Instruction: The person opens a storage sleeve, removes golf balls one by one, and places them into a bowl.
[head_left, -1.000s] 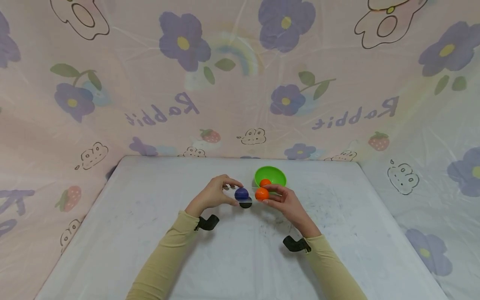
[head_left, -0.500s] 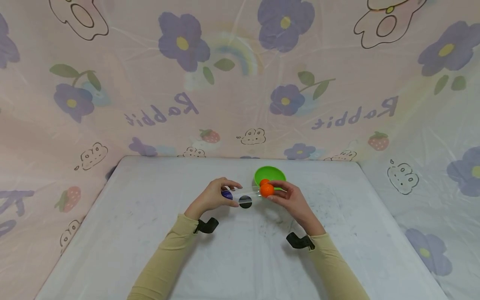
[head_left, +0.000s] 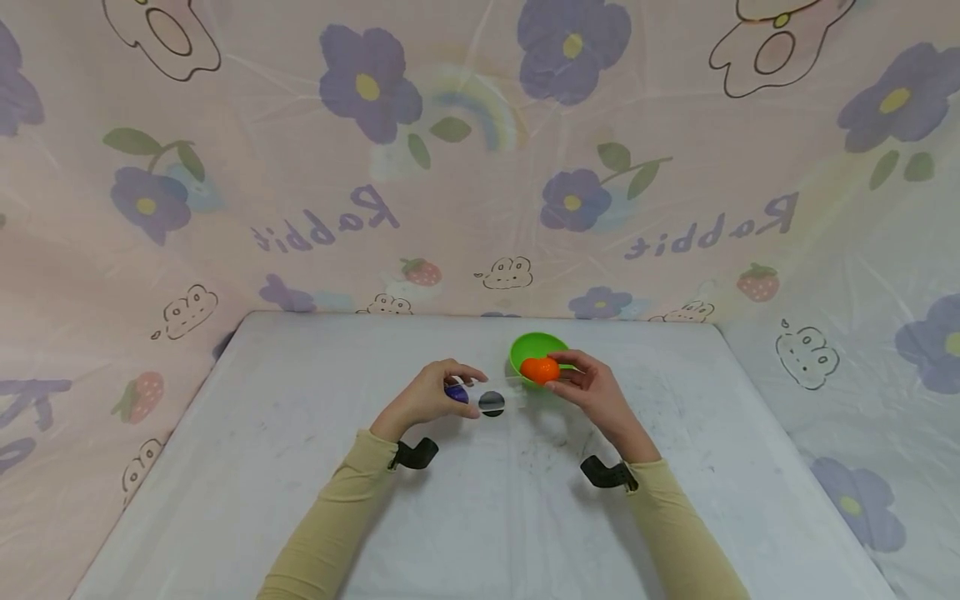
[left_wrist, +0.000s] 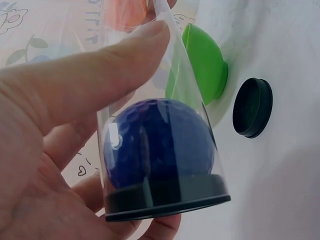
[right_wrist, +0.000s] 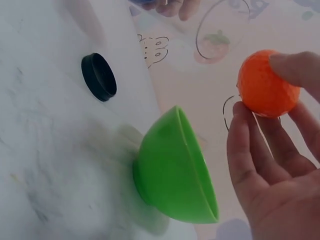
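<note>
My left hand grips a clear plastic tube, held tilted above the table. A dimpled blue golf ball sits inside it against the black end cap. Between thumb and fingertips, my right hand pinches an orange golf ball. That ball is at the near rim of the green bowl in the head view, just beyond the tube's uncapped end. A second orange ball shows in the bowl, partly overlapped by the held one.
A loose black cap lies on the white table beneath the tube, seen hollow side toward the bowl in the right wrist view. Patterned cloth rises behind the table and along both sides. A dark wrist mount juts from each sleeve.
The blue ball has slid left through the tube to its capped end. My right hand has carried the orange ball away from the tube, rightward and toward the bowl. The left hand barely moved.
</note>
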